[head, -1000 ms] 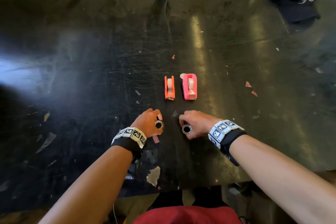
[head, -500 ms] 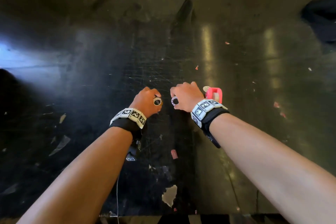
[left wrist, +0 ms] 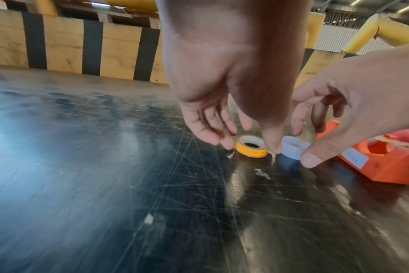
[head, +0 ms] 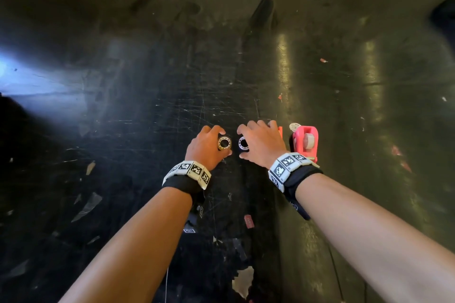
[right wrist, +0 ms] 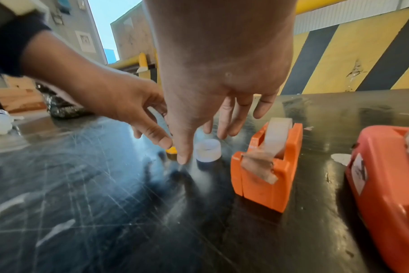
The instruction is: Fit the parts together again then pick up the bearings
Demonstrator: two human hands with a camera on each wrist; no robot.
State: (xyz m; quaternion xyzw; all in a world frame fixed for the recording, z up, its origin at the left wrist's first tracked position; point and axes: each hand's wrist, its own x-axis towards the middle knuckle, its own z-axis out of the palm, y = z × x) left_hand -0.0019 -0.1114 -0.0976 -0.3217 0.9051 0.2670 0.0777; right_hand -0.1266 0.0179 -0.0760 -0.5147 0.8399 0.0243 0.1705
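Both rolls were set down on table (head: pixel 147 179) since half-second before. Yellow roll (left wrist: pixel 252 148) lay under left hand (head: pixel 205 146), white roll (left wrist: pixel 293 150) under right hand (head: pixel 262 144). Fingers were spread, loosened, nothing gripped. Orange dispenser (right wrist: pixel 266 166) stood just right of right hand. Placement judged done.

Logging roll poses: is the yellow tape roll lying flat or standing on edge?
Flat. The yellow tape roll lies on the table with its core hole facing up, between the left hand fingertips.
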